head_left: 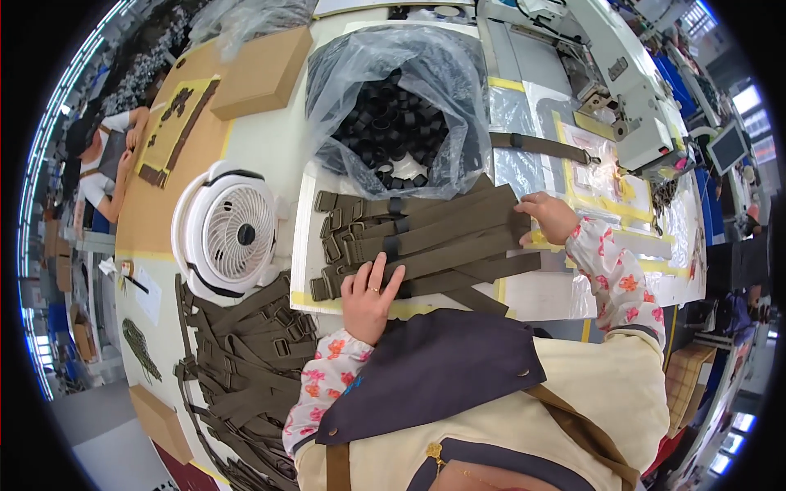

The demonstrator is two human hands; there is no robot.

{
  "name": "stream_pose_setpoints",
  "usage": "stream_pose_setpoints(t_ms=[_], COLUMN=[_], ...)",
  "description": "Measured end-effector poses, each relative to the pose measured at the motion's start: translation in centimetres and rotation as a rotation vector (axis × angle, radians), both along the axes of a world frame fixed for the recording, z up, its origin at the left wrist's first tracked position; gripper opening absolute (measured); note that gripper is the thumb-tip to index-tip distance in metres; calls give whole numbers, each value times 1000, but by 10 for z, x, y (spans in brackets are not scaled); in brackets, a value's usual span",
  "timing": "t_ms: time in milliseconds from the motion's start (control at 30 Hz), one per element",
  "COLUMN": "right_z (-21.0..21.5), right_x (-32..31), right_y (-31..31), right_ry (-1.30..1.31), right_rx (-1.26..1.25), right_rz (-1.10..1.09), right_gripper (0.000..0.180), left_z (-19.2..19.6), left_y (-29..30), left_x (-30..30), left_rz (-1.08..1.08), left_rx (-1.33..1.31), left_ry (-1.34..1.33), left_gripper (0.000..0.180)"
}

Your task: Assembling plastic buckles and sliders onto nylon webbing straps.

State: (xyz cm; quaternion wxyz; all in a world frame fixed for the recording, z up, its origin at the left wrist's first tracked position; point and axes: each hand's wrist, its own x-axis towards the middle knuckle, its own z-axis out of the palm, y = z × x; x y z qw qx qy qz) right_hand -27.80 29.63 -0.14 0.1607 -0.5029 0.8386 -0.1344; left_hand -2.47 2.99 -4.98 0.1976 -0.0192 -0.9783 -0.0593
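My left hand [367, 304] lies with its fingers spread on the near side of a row of olive webbing straps [458, 233]. The straps lie side by side, with metal buckles [326, 286] at their left ends and black loops [391, 245] around several of them. At the right end of the row, my right hand [552, 218] has its fingers closed around the end of a strap. Beyond the straps, a clear plastic bag [332, 98] stands full of black loops [393, 123].
A white fan [237, 233] stands left of the straps, above a tangled pile of buckled straps [254, 360]. One finished-looking strap [553, 149] lies by a sewing machine [630, 90] at right. A cardboard box [262, 74] sits at far left, near another person [106, 164].
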Motion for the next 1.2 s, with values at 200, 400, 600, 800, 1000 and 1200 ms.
stream_pose_setpoints(t_ms=[200,400,600,800,1000,1200], right_z=[-37,-58,-56,-73,-75,-61], right_x=[-10,-14,28,58,67,43], right_y=[-46,-78,-97,-114,-102,-89], right_ry=[89,-86,-343,-238,-375,-1009], right_rx=[-190,-132,107,147,-20,98], right_rz=[18,-108,-81,-231,-231,117], right_gripper=[81,77,90,83,83,53], left_z=[-30,-27,-20,-24,-29,-28], left_y=[22,20,24,28,26,26], left_x=[4,-7,-20,-40,-30,-33], left_rz=[-61,-162,-135,-274,-199,-203], left_rx=[95,-18,-110,-131,-144,-128], left_ry=[-43,-148,-125,-53,30,57], left_gripper=[54,64,73,76,70,78])
